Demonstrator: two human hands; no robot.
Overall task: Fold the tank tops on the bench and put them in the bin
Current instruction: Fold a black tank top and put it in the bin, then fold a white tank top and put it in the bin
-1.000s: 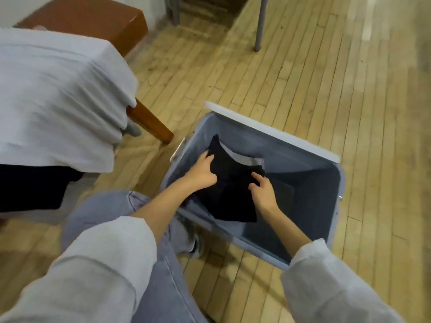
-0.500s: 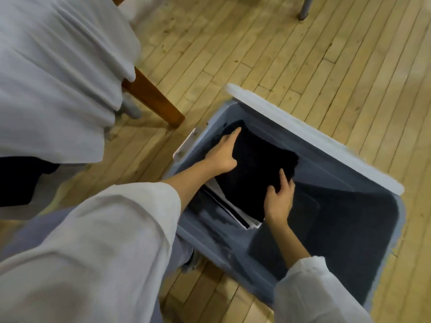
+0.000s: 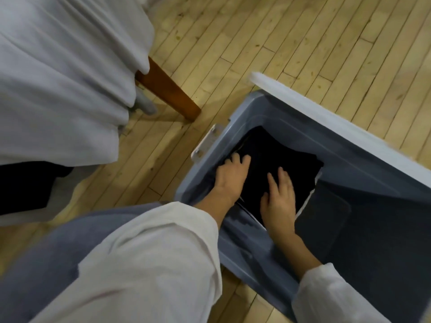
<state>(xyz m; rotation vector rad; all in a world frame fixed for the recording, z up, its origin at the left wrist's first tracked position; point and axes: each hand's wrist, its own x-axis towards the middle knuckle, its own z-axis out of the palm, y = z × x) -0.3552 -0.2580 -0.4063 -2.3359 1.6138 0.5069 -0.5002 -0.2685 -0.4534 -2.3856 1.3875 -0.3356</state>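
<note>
Tank top, black and folded into a flat rectangle, lies inside the bin at its left end, on top of a stack whose white edges show along its right and near sides. Both hands press down on it. The left hand lies flat on the left part of the fabric, fingers spread and pointing away from the person. The right hand lies flat on the near middle of the fabric, fingers also spread, gripping nothing. The bin is blue-grey plastic with a pale rim and a white latch on its left side, and it stands on a wooden floor. To the left, a bench leg shows under a hanging white cloth. White sleeves cover both forearms.
</note>
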